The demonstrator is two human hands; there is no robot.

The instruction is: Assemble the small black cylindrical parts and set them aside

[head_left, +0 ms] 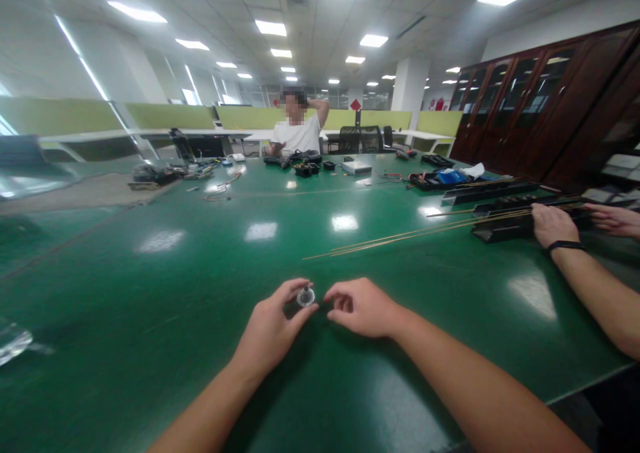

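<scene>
Pinched between thumb and fingers of the left hand [267, 330], a small clear round piece [306, 296] with a dark middle is being held over the green tabletop [200, 293]. Just one of those can be seen. Right next to it at 3 o'clock (dial centred on the piece, 12 straight ahead), the right hand [363, 308] is loosely curled, thumb and forefinger slightly apart, nothing visible held in it.

Bit of clutter to be worked around, btw. Just past the piece, the tips of what look like three long brass-coloured rods [400, 238] are poked in at 12 to 1 o'clock. Those are laid toward 2–3 o'clock, over dark channel rails [493, 230], at least two of them. Two co-worker hands are seen over there too, the nearer hand [555, 225] set at the rail, with one black wristband [567, 245] worn.

Further out: one clear shiny item [14, 346] is cut off by the frame edge between 8 and 9, a heap of electronics [155, 173] is piled at 10, dark gear [306, 168] is bunched at 12 before one seated person in a white shirt [300, 136], and one pale flat box [357, 167] is parked at 1. Lettering on any of it is too small to be read.
</scene>
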